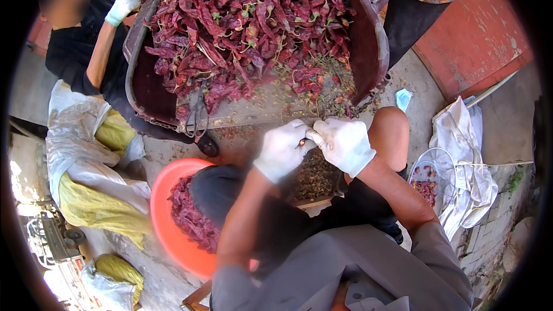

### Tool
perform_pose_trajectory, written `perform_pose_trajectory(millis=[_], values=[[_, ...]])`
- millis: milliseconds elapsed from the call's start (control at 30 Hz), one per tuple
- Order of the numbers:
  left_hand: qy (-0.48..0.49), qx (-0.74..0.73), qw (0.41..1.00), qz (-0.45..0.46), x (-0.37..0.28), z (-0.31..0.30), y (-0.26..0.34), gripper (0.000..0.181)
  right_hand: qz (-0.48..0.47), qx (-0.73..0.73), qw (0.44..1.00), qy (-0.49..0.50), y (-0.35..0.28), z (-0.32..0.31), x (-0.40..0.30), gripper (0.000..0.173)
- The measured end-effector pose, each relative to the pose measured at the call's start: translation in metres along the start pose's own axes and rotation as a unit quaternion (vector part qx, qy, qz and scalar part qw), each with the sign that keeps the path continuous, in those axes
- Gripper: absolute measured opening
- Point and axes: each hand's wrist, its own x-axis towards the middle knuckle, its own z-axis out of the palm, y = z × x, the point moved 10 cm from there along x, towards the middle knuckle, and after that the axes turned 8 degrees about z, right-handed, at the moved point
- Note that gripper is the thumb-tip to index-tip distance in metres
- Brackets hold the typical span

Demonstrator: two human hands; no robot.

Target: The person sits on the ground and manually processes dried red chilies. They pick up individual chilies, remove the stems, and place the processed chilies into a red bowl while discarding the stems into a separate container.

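Note:
Both my hands wear white knit gloves and meet above my lap, at the near edge of a cart bed. My left hand [283, 149] is curled closed, and a small red-orange end of what looks like a dried chili [302, 142] pokes out of it. My right hand [343, 142] presses its bent thumb and fingers against the left fingertips; whatever they pinch is hidden. Beyond them, a large heap of dried red chilies [242, 26] with pale stems fills the dark red cart [367, 52]. Metal scissors [198, 114] hang at the cart's front edge.
An orange-red plastic basin [162, 207] with dried chilies stands left of my leg. Below my hands lies a pile of stem scraps [317, 175]. Sacks [86, 172] are at left; a wire-rimmed basket [432, 160] and white sack [460, 138] at right. Two people are across the cart.

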Motion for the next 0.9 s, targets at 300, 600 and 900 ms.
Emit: perform_pose_trajectory(millis=[300,600,900], values=[[0.010,-0.318,0.945,-0.072,-0.008,-0.002,-0.003,0.010,0.416,0.660,0.612,-0.127,0.073,0.063,-0.005,0.039],[0.167,-0.469,0.839,-0.222,-0.022,-0.022,-0.034,0.014,0.042,-0.083,0.993,0.077,0.041,0.030,0.073,0.026],[0.221,-0.431,0.817,-0.312,-0.031,-0.021,-0.060,0.016,0.159,-0.055,0.986,-0.003,0.082,0.046,0.093,0.029]])
